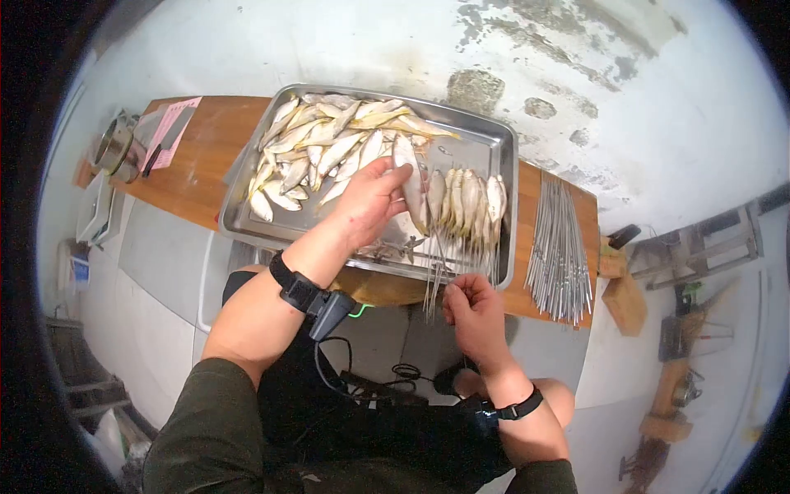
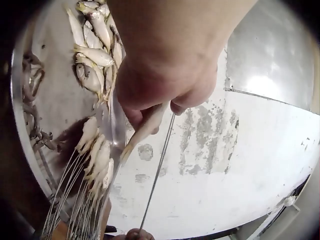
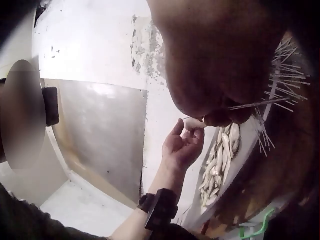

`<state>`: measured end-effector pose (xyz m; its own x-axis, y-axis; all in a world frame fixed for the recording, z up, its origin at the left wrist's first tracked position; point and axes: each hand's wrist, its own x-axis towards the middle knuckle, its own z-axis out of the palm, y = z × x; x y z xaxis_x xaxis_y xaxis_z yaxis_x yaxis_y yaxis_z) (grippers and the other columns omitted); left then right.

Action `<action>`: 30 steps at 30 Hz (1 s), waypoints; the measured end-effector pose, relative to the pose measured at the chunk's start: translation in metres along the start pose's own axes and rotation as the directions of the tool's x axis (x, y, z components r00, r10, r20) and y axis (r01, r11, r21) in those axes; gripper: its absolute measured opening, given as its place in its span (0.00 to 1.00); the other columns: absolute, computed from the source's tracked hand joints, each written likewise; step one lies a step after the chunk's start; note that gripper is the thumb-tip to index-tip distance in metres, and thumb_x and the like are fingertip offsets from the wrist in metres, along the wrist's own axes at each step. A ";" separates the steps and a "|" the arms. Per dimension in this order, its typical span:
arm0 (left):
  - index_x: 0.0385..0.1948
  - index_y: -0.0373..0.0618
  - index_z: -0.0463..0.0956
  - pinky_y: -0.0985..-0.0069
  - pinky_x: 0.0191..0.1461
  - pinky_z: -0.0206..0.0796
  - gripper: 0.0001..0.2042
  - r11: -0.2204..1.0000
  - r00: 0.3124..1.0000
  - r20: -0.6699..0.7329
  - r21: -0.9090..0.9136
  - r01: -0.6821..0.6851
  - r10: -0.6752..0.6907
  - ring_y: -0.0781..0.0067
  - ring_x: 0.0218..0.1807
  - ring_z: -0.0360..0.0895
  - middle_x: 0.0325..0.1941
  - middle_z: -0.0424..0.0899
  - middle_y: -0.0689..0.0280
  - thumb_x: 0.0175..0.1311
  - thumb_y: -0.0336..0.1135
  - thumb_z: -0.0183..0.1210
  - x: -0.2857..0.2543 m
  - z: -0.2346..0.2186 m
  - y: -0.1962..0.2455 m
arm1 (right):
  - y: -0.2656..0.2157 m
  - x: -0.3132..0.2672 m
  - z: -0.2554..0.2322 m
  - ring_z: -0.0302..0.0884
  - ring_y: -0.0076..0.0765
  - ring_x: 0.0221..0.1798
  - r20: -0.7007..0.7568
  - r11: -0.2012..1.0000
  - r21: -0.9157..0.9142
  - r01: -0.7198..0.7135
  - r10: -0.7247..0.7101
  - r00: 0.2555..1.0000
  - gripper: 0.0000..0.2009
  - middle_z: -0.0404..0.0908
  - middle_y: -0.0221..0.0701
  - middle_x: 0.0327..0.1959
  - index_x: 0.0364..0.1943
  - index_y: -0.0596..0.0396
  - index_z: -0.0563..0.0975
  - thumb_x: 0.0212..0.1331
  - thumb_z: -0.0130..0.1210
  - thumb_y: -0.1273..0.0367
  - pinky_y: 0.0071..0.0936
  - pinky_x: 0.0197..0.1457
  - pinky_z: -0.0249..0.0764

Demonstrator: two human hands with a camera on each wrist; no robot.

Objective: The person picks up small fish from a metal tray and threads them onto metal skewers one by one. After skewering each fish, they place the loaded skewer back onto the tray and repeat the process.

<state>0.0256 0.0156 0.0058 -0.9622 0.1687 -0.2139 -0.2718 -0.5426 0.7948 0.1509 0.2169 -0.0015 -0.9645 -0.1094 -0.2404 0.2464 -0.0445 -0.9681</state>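
My left hand point(image 1: 372, 204) holds a small silvery fish point(image 1: 409, 177) above the metal tray point(image 1: 512, 177), pinched between thumb and fingers. Below it, near the tray's front edge, my right hand point(image 1: 477, 317) grips a thin metal skewer point(image 2: 159, 172) by its lower end. In the left wrist view this skewer runs straight up to the left hand beside the fish; the fingers hide its upper tip. Several skewered fish point(image 1: 471, 202) lie side by side at the tray's right, their skewers sticking out over the front rim. Loose fish point(image 1: 321, 148) are heaped across the tray's left and back.
A bundle of bare metal skewers point(image 1: 561, 251) lies on the wooden table point(image 1: 216, 136) right of the tray. At the left are a knife point(image 1: 169, 136) on pink paper and a metal pot point(image 1: 118, 148). Behind the table stands a stained white wall point(image 1: 354, 45).
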 end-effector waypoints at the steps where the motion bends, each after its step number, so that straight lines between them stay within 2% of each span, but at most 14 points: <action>1: 0.48 0.39 0.70 0.71 0.52 0.73 0.11 1.000 1.000 -0.010 -0.022 0.009 -0.009 0.69 0.47 0.78 0.45 0.80 0.61 0.68 0.31 0.49 -0.002 0.001 0.000 | 0.003 0.002 0.003 0.66 0.16 0.23 -0.002 0.999 -0.040 0.005 -0.005 1.000 0.04 0.72 0.22 0.23 0.35 0.57 0.72 0.62 0.52 0.71 0.16 0.26 0.63; 3: 0.47 0.39 0.70 0.71 0.51 0.73 0.10 1.000 0.999 -0.042 0.010 -0.008 0.008 0.69 0.47 0.78 0.45 0.80 0.61 0.67 0.30 0.50 -0.003 0.004 0.002 | 0.011 0.006 0.005 0.65 0.16 0.22 -0.007 0.997 -0.073 0.006 -0.006 1.000 0.03 0.71 0.22 0.22 0.35 0.57 0.71 0.63 0.51 0.72 0.16 0.25 0.62; 5: 0.47 0.39 0.70 0.72 0.51 0.74 0.10 0.999 0.998 -0.058 0.043 -0.015 0.018 0.69 0.47 0.78 0.45 0.80 0.60 0.66 0.29 0.51 -0.002 0.005 0.001 | 0.019 0.009 0.002 0.65 0.16 0.22 0.008 0.975 -0.217 0.050 -0.049 0.999 0.04 0.70 0.22 0.22 0.35 0.57 0.70 0.63 0.51 0.72 0.16 0.25 0.62; 6: 0.47 0.39 0.70 0.72 0.50 0.74 0.10 0.999 0.998 -0.059 0.043 -0.014 0.016 0.69 0.46 0.79 0.46 0.80 0.60 0.65 0.28 0.51 -0.001 0.003 0.001 | 0.022 0.012 0.001 0.65 0.16 0.22 0.003 0.975 -0.217 0.050 -0.050 0.999 0.04 0.70 0.22 0.22 0.35 0.57 0.70 0.63 0.51 0.72 0.16 0.25 0.62; 11: 0.47 0.39 0.71 0.73 0.49 0.75 0.11 1.000 0.999 -0.052 0.027 -0.005 0.007 0.69 0.45 0.79 0.45 0.80 0.60 0.64 0.28 0.52 0.003 -0.001 0.001 | 0.018 0.013 0.004 0.66 0.17 0.22 0.022 0.996 -0.086 -0.019 0.021 1.000 0.04 0.71 0.23 0.22 0.35 0.58 0.70 0.63 0.51 0.72 0.16 0.25 0.63; 15: 0.48 0.39 0.71 0.73 0.49 0.75 0.11 0.999 1.000 -0.027 -0.035 0.000 -0.001 0.69 0.45 0.79 0.45 0.80 0.60 0.65 0.28 0.52 0.004 -0.001 0.003 | 0.021 0.017 0.006 0.66 0.17 0.22 0.017 0.993 -0.118 0.023 -0.021 1.000 0.04 0.71 0.24 0.22 0.35 0.58 0.70 0.63 0.50 0.72 0.16 0.25 0.64; 17: 0.48 0.39 0.71 0.74 0.49 0.75 0.11 0.999 1.000 -0.030 -0.035 -0.003 0.002 0.69 0.45 0.79 0.46 0.80 0.60 0.65 0.28 0.52 0.004 -0.001 0.004 | 0.015 0.016 0.010 0.67 0.18 0.21 0.020 0.999 -0.004 -0.047 0.047 0.999 0.03 0.73 0.26 0.23 0.35 0.59 0.70 0.63 0.50 0.73 0.16 0.25 0.64; 30: 0.47 0.39 0.71 0.74 0.48 0.75 0.10 0.997 1.000 0.004 -0.073 0.003 -0.002 0.70 0.43 0.79 0.45 0.80 0.60 0.67 0.30 0.50 0.007 -0.004 0.006 | 0.014 0.019 0.013 0.69 0.20 0.19 0.028 0.994 0.051 -0.099 0.098 0.995 0.03 0.76 0.29 0.24 0.34 0.58 0.71 0.64 0.49 0.72 0.17 0.22 0.65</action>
<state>0.0166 0.0104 0.0071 -0.9615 0.1732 -0.2135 -0.2749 -0.6012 0.7504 0.1369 0.2009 -0.0183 -0.9328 -0.1414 -0.3316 0.3451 -0.0841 -0.9348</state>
